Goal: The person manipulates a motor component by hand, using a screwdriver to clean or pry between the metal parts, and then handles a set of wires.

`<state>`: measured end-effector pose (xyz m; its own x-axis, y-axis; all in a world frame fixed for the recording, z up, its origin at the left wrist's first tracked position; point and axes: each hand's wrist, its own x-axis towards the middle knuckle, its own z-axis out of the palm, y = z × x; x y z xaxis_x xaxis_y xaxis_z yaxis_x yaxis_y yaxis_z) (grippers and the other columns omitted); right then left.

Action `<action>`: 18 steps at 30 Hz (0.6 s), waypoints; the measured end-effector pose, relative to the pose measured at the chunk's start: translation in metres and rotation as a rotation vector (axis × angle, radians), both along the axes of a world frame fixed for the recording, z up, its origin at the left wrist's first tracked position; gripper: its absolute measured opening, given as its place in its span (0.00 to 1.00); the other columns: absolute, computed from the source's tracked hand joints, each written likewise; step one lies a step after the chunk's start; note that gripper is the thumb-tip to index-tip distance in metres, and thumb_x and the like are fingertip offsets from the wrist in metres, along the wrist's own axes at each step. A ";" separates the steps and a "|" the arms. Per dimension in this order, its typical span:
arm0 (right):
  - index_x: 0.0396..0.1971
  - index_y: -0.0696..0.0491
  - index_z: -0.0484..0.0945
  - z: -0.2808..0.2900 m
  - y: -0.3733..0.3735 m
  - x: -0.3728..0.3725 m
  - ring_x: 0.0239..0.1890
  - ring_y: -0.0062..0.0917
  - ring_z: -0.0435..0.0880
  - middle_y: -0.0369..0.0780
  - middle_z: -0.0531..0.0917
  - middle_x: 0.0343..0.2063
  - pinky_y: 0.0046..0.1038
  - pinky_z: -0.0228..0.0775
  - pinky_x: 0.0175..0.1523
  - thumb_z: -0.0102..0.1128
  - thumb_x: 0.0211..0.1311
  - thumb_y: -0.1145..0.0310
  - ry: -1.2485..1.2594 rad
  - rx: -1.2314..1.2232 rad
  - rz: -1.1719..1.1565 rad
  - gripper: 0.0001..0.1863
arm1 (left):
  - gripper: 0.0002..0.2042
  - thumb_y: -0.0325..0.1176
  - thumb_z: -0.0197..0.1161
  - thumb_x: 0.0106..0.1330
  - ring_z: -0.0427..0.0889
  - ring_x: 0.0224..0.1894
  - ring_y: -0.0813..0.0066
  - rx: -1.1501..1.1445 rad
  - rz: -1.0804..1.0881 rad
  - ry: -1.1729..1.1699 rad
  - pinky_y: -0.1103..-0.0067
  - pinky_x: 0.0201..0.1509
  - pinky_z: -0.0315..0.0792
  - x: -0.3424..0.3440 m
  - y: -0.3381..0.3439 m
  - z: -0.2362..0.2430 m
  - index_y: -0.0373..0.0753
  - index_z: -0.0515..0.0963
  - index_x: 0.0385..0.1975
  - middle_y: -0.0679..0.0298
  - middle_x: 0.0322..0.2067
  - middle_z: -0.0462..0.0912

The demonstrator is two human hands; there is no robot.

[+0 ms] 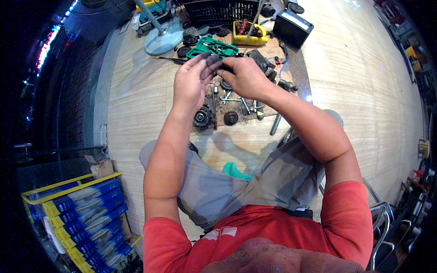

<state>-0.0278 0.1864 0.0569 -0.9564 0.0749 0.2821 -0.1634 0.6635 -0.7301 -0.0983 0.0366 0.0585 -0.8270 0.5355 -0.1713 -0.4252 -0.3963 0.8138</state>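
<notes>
1. A yellow rack [73, 200] filled with blue packets is seen at the lower left, beside a dark wall.
2. A pale blue fan base [163, 42] with its pole is set on the floor at the upper left.
3. The left hand [191, 82] is raised over the floor, its grease-blackened fingers [207, 61] extended and bent toward the right hand, their tips brought against a small dark part [220, 69].
4. The small dark part is held in the air between the two hands, above the tools; its shape cannot be made out, as it is mostly hidden by the fingers.
5. Two gears [203, 117] are laid on a brown mat [227, 108] on the floor, just below the left hand.
6. A green tray [210, 45] of tools is placed just beyond the hands.
7. The right hand [243, 75] is curled, its fingertips pinched on the small dark part and touching the left fingers.
8. Wrenches [246, 105] and sockets are scattered on the mat under the right wrist.
9. A yellow tub [249, 34] holding dark red pieces is seen behind the hands, beside a black crate [218, 11].
10. A black box [293, 28] is set on the floor at the upper right.
11. A chrome chair frame [382, 223] is seen at the lower right.
</notes>
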 end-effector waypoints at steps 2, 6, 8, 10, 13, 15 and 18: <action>0.32 0.57 0.81 -0.004 -0.003 0.000 0.33 0.49 0.81 0.53 0.81 0.26 0.44 0.73 0.40 0.62 0.57 0.65 -0.011 -0.029 0.021 0.11 | 0.12 0.26 0.47 0.72 0.81 0.48 0.58 0.069 0.047 0.006 0.67 0.54 0.77 0.000 -0.001 -0.003 0.29 0.68 0.51 0.49 0.46 0.79; 0.35 0.56 0.82 -0.004 -0.007 -0.001 0.33 0.49 0.81 0.52 0.82 0.27 0.43 0.74 0.39 0.63 0.57 0.64 -0.078 -0.055 0.040 0.11 | 0.11 0.28 0.47 0.73 0.81 0.48 0.57 0.115 0.101 0.019 0.65 0.52 0.77 -0.002 -0.004 -0.007 0.31 0.69 0.50 0.49 0.44 0.80; 0.36 0.56 0.82 -0.002 -0.008 -0.001 0.33 0.48 0.81 0.52 0.82 0.27 0.42 0.74 0.39 0.63 0.57 0.64 -0.127 -0.040 0.052 0.12 | 0.10 0.28 0.47 0.73 0.82 0.46 0.57 0.116 0.110 -0.006 0.65 0.51 0.78 -0.003 -0.007 -0.005 0.32 0.70 0.48 0.49 0.43 0.80; 0.37 0.56 0.82 -0.002 -0.007 -0.002 0.32 0.47 0.82 0.52 0.82 0.26 0.41 0.74 0.39 0.63 0.57 0.64 -0.159 -0.057 0.067 0.13 | 0.10 0.28 0.48 0.72 0.82 0.46 0.56 0.127 0.111 -0.020 0.64 0.52 0.78 -0.005 -0.008 -0.004 0.32 0.72 0.47 0.49 0.43 0.81; 0.38 0.56 0.82 -0.003 -0.006 -0.002 0.32 0.45 0.83 0.51 0.82 0.25 0.39 0.74 0.39 0.65 0.56 0.62 -0.182 -0.144 0.104 0.14 | 0.10 0.27 0.49 0.72 0.81 0.47 0.55 0.139 0.113 -0.022 0.62 0.53 0.77 -0.007 -0.010 -0.001 0.31 0.73 0.46 0.49 0.43 0.81; 0.39 0.56 0.82 -0.002 -0.005 -0.003 0.32 0.42 0.84 0.50 0.83 0.26 0.38 0.75 0.39 0.67 0.55 0.60 -0.201 -0.211 0.132 0.16 | 0.10 0.28 0.49 0.72 0.82 0.47 0.54 0.128 0.121 -0.019 0.61 0.53 0.77 -0.006 -0.012 0.002 0.31 0.73 0.46 0.49 0.42 0.81; 0.42 0.58 0.80 -0.004 -0.006 -0.004 0.35 0.39 0.85 0.49 0.84 0.30 0.36 0.75 0.41 0.69 0.53 0.58 -0.071 -0.256 0.100 0.21 | 0.09 0.27 0.47 0.73 0.83 0.45 0.56 0.155 0.088 0.037 0.64 0.50 0.79 -0.005 -0.011 0.004 0.31 0.73 0.45 0.49 0.41 0.81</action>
